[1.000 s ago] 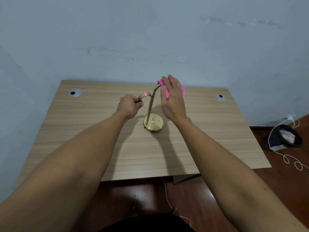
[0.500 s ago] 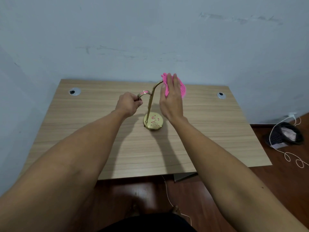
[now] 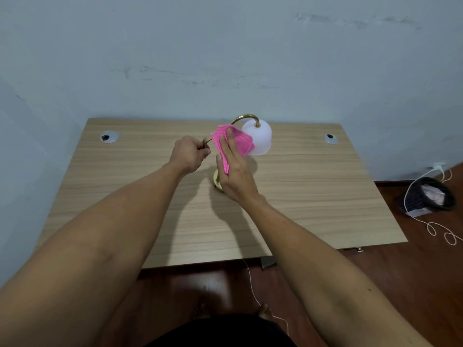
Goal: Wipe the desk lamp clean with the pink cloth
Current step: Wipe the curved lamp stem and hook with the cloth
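Wood-grain desk [image 3: 313,196] against a pale blue wall [image 3: 225,58] with scuff marks. Two round cable grommets near the desk's back edge: one [image 3: 109,137] well left of the grip, one [image 3: 330,138] well right of it. Dark wood floor [image 3: 413,284]. Black basket [image 3: 429,197] on the floor far right of the grip, white cord [image 3: 436,226] looping beside it. Thin cord [image 3: 253,291] below the desk's front edge.

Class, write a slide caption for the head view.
Right hand wipes the lamp with a pink cloth; left hand steadies it.
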The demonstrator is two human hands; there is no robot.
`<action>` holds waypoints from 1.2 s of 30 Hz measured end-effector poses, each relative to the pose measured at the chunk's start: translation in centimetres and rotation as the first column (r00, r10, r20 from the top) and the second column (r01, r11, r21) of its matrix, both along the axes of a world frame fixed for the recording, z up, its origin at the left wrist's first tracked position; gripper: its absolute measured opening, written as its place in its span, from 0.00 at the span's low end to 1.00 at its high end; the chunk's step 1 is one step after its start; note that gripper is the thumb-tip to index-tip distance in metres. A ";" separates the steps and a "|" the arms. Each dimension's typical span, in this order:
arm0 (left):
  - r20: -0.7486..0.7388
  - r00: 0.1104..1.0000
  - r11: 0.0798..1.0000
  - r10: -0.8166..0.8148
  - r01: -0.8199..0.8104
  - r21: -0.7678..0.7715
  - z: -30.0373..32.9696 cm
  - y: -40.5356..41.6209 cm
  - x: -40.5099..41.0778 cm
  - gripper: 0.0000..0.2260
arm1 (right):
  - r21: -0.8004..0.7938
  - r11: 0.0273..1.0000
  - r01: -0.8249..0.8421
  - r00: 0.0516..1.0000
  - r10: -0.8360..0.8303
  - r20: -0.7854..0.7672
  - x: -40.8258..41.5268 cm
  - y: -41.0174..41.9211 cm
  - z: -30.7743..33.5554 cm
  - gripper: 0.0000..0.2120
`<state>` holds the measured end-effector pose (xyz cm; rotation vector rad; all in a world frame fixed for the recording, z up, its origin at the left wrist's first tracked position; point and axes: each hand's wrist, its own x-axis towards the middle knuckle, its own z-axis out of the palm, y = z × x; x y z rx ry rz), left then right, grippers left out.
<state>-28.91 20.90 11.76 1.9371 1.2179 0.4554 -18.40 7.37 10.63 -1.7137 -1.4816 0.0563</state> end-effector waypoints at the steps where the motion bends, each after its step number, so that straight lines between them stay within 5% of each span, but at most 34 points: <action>1: 0.000 1.000 1.000 0.004 -0.004 -0.003 0.0 0.0 0.0 0.07 | -0.005 1.000 0.004 0.992 -0.005 -0.124 -0.3 -0.4 0.0 0.23; 3: 0.009 1.000 1.000 0.010 -0.010 -0.009 -0.1 0.0 0.0 0.06 | -0.047 0.992 0.121 0.882 -0.129 -0.453 -0.6 -0.8 0.3 0.19; 6: 0.014 1.000 1.000 0.004 -0.004 -0.006 0.0 -0.2 0.1 0.05 | -0.275 0.909 0.312 0.383 -0.385 -0.839 0.0 0.0 1.4 0.15; 10: 0.004 1.000 1.000 -0.004 0.004 -0.003 0.2 -0.1 0.1 0.05 | -0.289 0.898 0.333 -0.055 -0.287 -0.956 1.3 1.2 6.0 0.14; 15: 0.011 1.000 1.000 -0.008 0.008 0.004 0.3 -0.1 0.1 0.06 | -0.264 0.901 0.343 -0.361 -0.133 -0.923 3.4 3.2 11.1 0.22; 19: -0.010 1.000 1.000 -0.001 0.002 0.021 0.3 -0.1 0.1 0.07 | -0.300 0.876 0.378 -0.270 -0.206 -0.940 0.8 3.1 12.5 0.05; 21: 0.002 1.000 1.000 0.003 -0.003 0.028 0.1 -0.1 0.1 0.06 | -0.244 0.907 0.345 -0.113 -0.218 -0.969 -1.0 3.0 12.1 0.07; 25: 0.020 1.000 1.000 0.008 -0.008 0.028 0.0 -0.2 0.0 0.06 | -0.314 0.937 0.157 0.362 -0.350 -0.864 -2.0 2.2 9.0 0.12; 28: 0.027 1.000 0.999 0.017 -0.017 0.029 -0.1 -0.2 0.0 0.05 | -0.391 0.910 0.138 0.525 -0.402 -0.750 -1.1 1.8 7.5 0.14; 30: 0.033 0.999 1.000 0.017 -0.018 0.015 -0.1 -0.1 0.0 0.05 | -0.421 0.891 0.173 0.410 -0.453 -0.792 -0.8 1.7 7.4 0.15; 34: 0.055 0.998 1.000 0.009 -0.008 -0.011 -0.1 0.1 -0.2 0.04 | -0.365 0.822 0.437 0.006 -0.409 -0.913 0.0 0.9 7.7 0.19; 36: 0.053 0.999 1.000 0.001 0.000 -0.016 -0.1 0.2 -0.2 0.03 | -0.251 0.778 0.576 -0.026 -0.289 -0.957 0.8 0.6 8.6 0.14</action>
